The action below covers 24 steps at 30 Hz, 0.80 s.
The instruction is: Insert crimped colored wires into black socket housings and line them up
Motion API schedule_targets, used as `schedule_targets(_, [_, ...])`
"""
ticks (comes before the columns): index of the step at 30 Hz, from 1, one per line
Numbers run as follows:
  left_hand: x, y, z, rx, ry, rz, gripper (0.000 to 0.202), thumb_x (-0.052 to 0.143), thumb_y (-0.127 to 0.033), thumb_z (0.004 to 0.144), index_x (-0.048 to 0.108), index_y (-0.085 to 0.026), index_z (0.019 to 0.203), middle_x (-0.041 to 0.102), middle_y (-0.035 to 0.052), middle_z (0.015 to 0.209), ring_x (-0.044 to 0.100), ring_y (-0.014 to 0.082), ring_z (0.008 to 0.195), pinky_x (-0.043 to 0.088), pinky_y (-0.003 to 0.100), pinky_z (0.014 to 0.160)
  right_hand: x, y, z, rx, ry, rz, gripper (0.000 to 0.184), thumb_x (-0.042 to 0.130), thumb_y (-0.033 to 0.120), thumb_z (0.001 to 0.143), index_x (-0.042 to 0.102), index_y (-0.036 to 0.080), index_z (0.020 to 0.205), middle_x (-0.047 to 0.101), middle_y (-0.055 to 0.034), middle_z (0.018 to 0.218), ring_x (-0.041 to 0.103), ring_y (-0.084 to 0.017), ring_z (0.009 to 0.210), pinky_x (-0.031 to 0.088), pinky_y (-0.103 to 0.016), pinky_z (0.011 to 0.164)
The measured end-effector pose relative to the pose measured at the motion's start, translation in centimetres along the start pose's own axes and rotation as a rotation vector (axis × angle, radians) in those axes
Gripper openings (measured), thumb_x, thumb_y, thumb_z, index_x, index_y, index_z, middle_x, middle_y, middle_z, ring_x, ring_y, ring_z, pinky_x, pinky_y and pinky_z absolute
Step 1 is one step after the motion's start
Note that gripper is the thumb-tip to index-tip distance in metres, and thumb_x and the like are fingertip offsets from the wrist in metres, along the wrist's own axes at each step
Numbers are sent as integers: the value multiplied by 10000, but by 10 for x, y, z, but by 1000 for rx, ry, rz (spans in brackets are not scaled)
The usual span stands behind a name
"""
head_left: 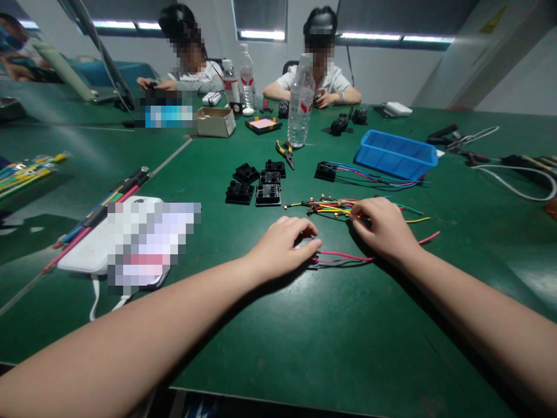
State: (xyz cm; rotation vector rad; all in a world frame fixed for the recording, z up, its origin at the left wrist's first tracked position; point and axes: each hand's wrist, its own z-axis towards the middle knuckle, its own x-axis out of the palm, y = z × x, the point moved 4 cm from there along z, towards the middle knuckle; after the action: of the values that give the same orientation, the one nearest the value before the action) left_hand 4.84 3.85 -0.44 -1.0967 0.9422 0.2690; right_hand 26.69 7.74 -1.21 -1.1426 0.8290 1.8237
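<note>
A wide green table (304, 325) stands before a white wall (383, 69) with dark-blinded windows (260, 17) showing bright strips.

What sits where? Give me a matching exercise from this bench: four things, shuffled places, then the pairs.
Things
1. left hand
2. right hand
3. pliers
4. blue bin

Places
A. fingertips on the bundle of coloured wires
B. on the table beyond the right hand
C. at the left end of the red wires
D. beside the base of the nearest water bottle

Pairs: 1-C, 2-A, 3-D, 4-B
</note>
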Motion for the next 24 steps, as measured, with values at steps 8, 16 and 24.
schedule_targets(8, [-2, 3, 0, 22, 9, -32, 181, 524, -335, 908, 596, -194, 995, 652, 47, 1028, 543, 214, 1007, 433, 364, 911, 3, 3, 0, 7, 89, 53, 88, 497, 253, 831, 560, 207, 792, 638, -64, 778, 555, -225, 759, 386, -332, 690])
schedule_targets(16, [-9, 12, 4, -88, -110, -180, 118, 506, -259, 895, 599, -191, 919, 638, 24, 916, 585, 169, 863, 466, 319, 812, 7, 1, 0, -8, 125, 86, 106, 493, 260, 841, 578, 201, 820, 631, -75, 820, 564, -228, 806, 411, -337, 725])
schedule_targets(24, [-12, 18, 3, -190, -190, -324, 101, 504, -233, 865, 597, -193, 866, 621, 12, 849, 567, 148, 779, 457, 288, 727, 2, 7, -2, 35, 112, 154, 104, 489, 276, 844, 527, 210, 772, 610, -60, 789, 553, -216, 778, 411, -317, 690])
